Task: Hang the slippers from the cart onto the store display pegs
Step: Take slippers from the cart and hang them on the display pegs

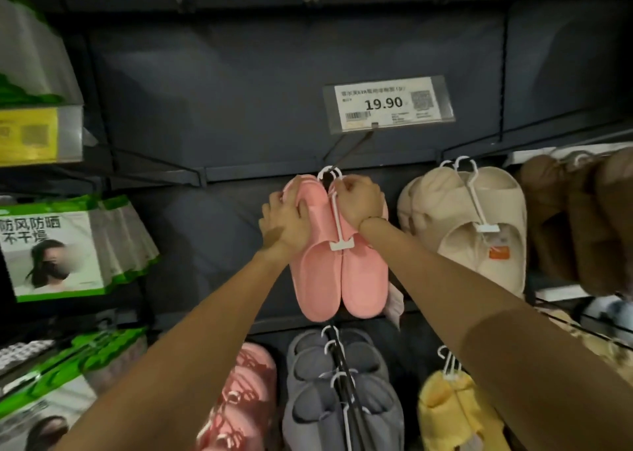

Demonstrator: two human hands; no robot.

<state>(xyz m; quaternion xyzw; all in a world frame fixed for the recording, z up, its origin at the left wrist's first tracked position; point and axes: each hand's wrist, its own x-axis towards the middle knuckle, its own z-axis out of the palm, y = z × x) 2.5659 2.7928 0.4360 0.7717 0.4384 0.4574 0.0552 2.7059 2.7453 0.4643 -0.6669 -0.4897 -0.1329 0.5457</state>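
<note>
A pair of pink slippers (339, 279) on a white plastic hanger (337, 224) is held up against the dark display wall, toes down. My left hand (286, 226) grips the left slipper's upper edge. My right hand (358, 200) pinches the top of the hanger just below its white hook (327, 173). The hook sits at the black peg (352, 147) that slopes down from the price tag (388, 106) marked 19.90; whether it is over the peg I cannot tell. The cart is out of view.
Beige slippers (462, 224) hang right of the pink pair, brown ones (582, 217) further right. Below hang grey slippers (339, 392), yellow ones (455, 413) and a red-patterned pair (246, 399). Green-edged packets (68, 248) fill the racks at left.
</note>
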